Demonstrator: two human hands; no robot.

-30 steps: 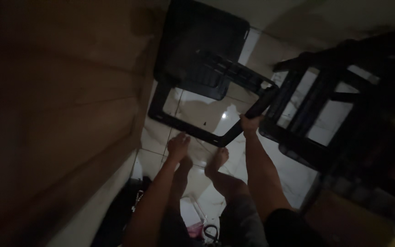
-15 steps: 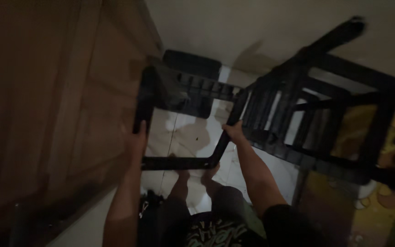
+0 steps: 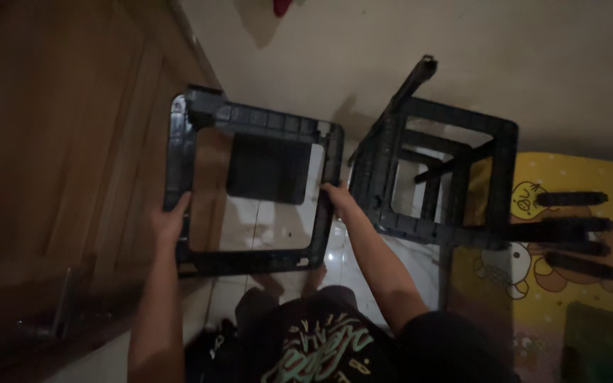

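A home, prob. a small room; wood door (image 3: 51, 163), tile floor (image 3: 271, 220), kid's cartoon mat (image 3: 569, 284), plain wall (image 3: 391, 57).

Matt black ribbed plastic frame (image 3: 250, 191); second black plastic frame (image 3: 441, 177), same finish. Glossy white tiled floor (image 3: 278, 227). Smooth brown wooden door (image 3: 58, 142) with metal handle (image 3: 58, 315).

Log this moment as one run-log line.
left hand: grips black plastic frame | right hand: grips frame's other side | black rack beside it
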